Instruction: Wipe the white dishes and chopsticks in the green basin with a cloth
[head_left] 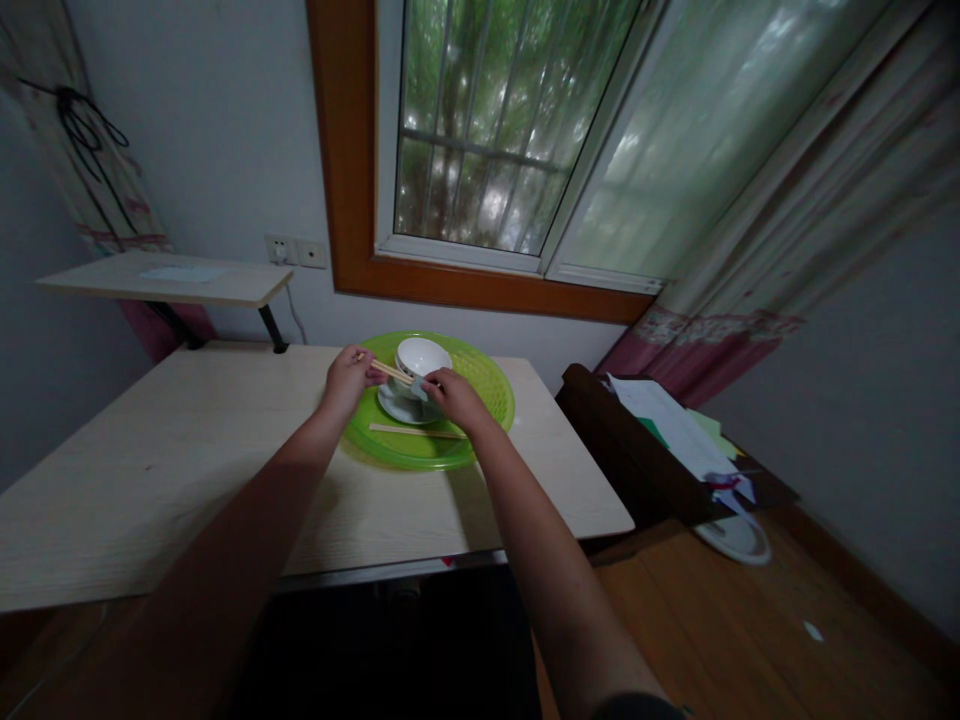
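Indoors, green tray [491, 385] on pale table [187, 420].

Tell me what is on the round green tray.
The green tray carries a white bowl, a small plate and, near the front, at least one pale chopstick. The right hand and what it holds hide some of the dishes, so anything behind them cannot be seen.

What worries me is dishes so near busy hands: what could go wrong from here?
If the left hand slips, the held chopsticks could knock the white bowl. The right hand, pinching something grey, might bump the small plate. The right forearm could brush the pale stick on the green tray.
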